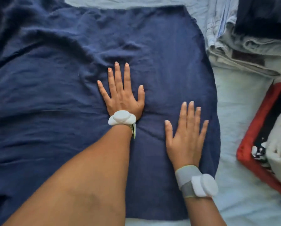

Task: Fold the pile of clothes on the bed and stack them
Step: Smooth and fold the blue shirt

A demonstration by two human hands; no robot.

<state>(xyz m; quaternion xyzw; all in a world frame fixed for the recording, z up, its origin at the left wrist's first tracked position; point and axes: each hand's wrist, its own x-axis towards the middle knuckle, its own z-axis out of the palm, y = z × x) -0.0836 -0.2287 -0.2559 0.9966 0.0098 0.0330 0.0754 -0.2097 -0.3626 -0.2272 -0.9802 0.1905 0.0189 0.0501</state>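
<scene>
A large navy blue garment [55, 70] lies spread over the bed and fills most of the head view, wrinkled on its left part. My left hand [121, 93] presses flat on its middle with fingers spread. My right hand [187, 131] lies flat on the cloth a little nearer and to the right, close to the garment's right edge. Both wrists carry white sensor bands. At the upper right stands a stack of folded clothes [244, 46] in grey and pale tones, with a dark folded piece [263, 15] on top.
The pale blue bedsheet [239, 101] shows along the right side and at the near edge. A red-rimmed item [250, 139] holding black and white cloth lies at the right edge, below the stack.
</scene>
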